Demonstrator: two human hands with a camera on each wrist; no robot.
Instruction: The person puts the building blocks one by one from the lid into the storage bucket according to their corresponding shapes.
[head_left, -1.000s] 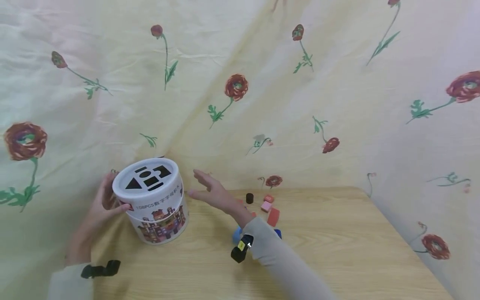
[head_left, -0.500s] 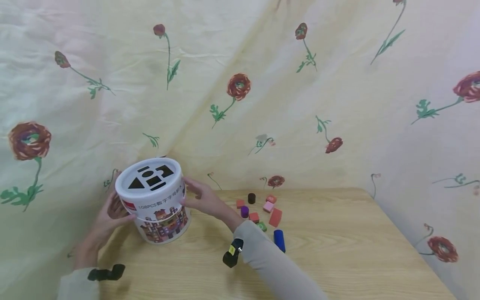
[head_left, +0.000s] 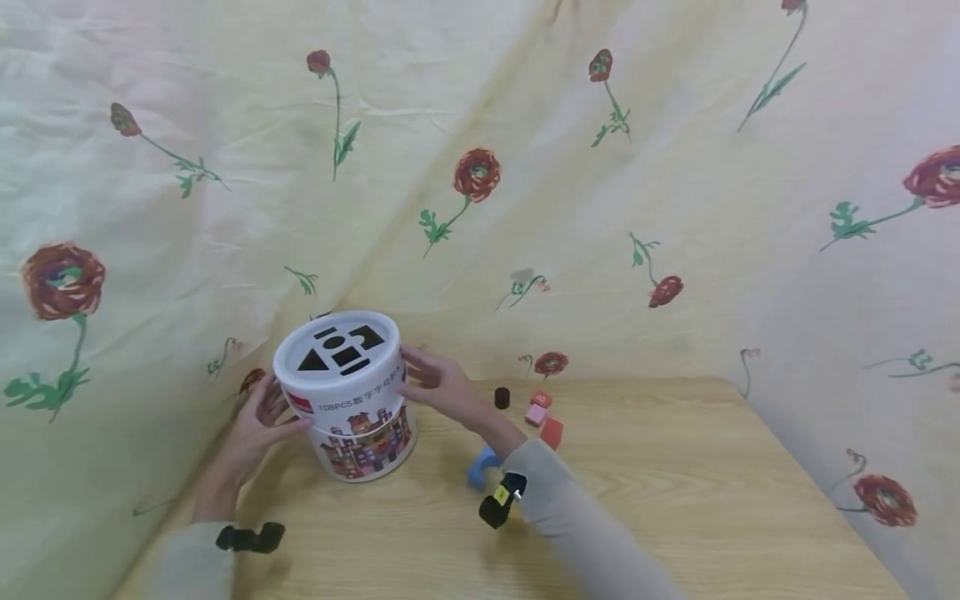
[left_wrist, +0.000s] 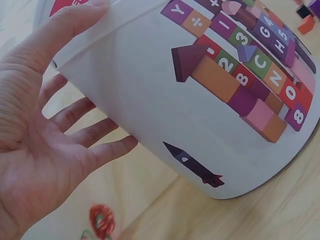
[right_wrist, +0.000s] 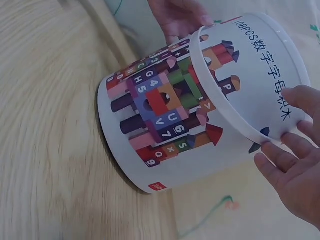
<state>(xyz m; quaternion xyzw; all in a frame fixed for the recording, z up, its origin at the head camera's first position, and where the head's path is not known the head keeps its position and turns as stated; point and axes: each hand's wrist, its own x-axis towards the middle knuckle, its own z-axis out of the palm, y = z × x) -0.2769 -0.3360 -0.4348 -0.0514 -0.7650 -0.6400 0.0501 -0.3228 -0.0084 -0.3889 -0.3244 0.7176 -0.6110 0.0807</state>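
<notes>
Tub now sits farther right on the table than half a second ago, closer to the loose blocks. Left hand grips its left side, thumb in front, fingers round the back. Right hand holds the opposite side up by the lid; a second ago it was clear of the tub. Two-sided hold looks steady, so the shift seems controlled. Lid on, tub roughly upright. Blue arch shows beside the right sleeve, which may hide other pieces.
</notes>
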